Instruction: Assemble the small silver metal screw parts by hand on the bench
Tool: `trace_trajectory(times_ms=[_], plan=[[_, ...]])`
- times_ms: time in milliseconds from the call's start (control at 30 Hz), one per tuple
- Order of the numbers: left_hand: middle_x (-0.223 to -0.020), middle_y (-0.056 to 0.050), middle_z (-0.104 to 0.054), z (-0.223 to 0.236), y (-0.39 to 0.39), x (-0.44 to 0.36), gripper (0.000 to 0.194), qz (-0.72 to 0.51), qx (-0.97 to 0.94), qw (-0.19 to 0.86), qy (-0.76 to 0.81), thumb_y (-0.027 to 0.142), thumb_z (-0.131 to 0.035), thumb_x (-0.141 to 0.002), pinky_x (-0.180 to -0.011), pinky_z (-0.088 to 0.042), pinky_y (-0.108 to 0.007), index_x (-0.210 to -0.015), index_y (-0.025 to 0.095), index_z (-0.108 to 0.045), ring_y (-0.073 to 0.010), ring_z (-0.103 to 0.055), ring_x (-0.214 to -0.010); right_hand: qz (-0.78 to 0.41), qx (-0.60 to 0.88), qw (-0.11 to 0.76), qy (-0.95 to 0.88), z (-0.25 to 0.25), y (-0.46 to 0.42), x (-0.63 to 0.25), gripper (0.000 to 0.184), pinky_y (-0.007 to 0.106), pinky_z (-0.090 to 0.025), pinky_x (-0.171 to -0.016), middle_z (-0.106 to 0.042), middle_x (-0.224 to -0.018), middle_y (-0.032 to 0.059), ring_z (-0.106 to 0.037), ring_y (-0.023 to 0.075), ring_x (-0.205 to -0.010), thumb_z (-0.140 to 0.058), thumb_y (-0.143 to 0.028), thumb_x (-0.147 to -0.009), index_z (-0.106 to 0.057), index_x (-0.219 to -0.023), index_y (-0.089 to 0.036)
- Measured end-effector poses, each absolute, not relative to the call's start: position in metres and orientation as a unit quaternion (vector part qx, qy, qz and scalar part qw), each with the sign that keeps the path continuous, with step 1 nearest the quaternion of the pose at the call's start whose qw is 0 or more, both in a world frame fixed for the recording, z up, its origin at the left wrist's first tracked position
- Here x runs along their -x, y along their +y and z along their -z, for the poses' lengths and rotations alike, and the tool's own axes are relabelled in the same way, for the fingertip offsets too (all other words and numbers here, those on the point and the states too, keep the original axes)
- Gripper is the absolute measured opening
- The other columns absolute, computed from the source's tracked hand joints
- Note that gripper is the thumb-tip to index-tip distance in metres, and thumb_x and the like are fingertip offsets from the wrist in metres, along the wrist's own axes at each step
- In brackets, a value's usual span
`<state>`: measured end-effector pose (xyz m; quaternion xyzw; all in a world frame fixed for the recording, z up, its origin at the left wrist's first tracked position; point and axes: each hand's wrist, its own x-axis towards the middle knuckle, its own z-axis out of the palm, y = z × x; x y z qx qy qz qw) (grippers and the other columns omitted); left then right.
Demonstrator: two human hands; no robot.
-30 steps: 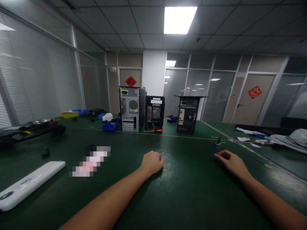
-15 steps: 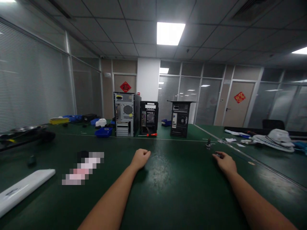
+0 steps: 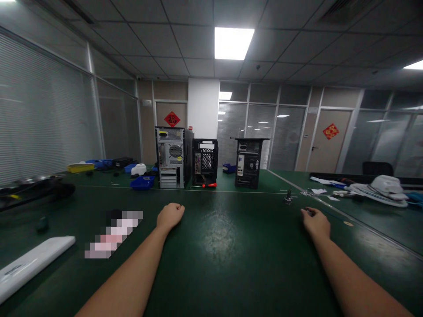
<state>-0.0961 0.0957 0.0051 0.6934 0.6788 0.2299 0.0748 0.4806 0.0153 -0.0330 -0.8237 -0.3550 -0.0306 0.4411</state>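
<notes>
My left hand [image 3: 171, 215] rests on the green table [image 3: 257, 264] as a closed fist, left of the middle, and nothing shows between its fingers. Over on the right, my right hand [image 3: 317, 223] is closed, with thumb and forefinger pinched round a small greyish thing too small to name. Just beyond those fingertips, a small upright metal piece [image 3: 288, 198] stands on the table. At the back stand a large grey-and-black computer case [image 3: 172, 152], a smaller black computer case [image 3: 205, 163] and a third black case [image 3: 247, 165] with a panel on top.
A red-handled screwdriver [image 3: 209, 185] lies before the middle case. Blue trays [image 3: 142, 182] are at the back left. A long white panel [image 3: 36, 264] and a blurred-out item [image 3: 115, 237] lie on the left. A white cap [image 3: 386, 187] sits far right.
My left hand has moved left across the table, still closed. My right hand has shifted slightly right, still pinching the small thing.
</notes>
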Motion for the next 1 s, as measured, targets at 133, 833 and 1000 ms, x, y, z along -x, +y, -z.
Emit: trace_trajectory(times_ms=[133,833,1000], plan=[[-0.086,-0.009,-0.075,-0.006,0.089,0.085,0.037,-0.196,-0.714,0.049,0.671,0.046,-0.047,-0.089,-0.069,-0.047,-0.031,-0.073,0.023,-0.072,-0.0269,-0.070,-0.083,0.065,0.820,0.378,-0.425,0.031,0.017,-0.469,0.057,0.046,-0.051,-0.085,-0.069,-0.114,0.0213,-0.065,0.0368,-0.104,-0.044,-0.050,-0.088,-0.067,-0.125,-0.013],[-0.102,-0.008,-0.073,-0.013,0.022,-0.022,0.040,-0.161,-0.894,0.009,0.419,0.042,-0.028,-0.103,-0.080,-0.047,-0.032,-0.114,0.023,-0.062,-0.0250,-0.069,-0.094,0.043,0.445,0.270,-0.852,-0.012,-0.018,-0.210,0.048,0.039,-0.051,-0.097,-0.060,-0.123,0.0114,-0.062,0.0237,-0.109,-0.055,-0.020,-0.093,-0.048,-0.141,-0.021],[-0.095,-0.007,-0.074,-0.012,0.024,-0.020,0.036,-0.167,-0.901,0.016,0.399,0.041,-0.036,-0.100,-0.076,-0.046,-0.030,-0.102,0.022,-0.067,-0.0230,-0.069,-0.088,0.018,0.422,0.261,-0.868,-0.008,-0.018,-0.216,0.065,0.039,-0.050,-0.100,-0.059,-0.127,0.0102,-0.060,0.0232,-0.113,-0.056,-0.014,-0.090,-0.034,-0.150,-0.024]])
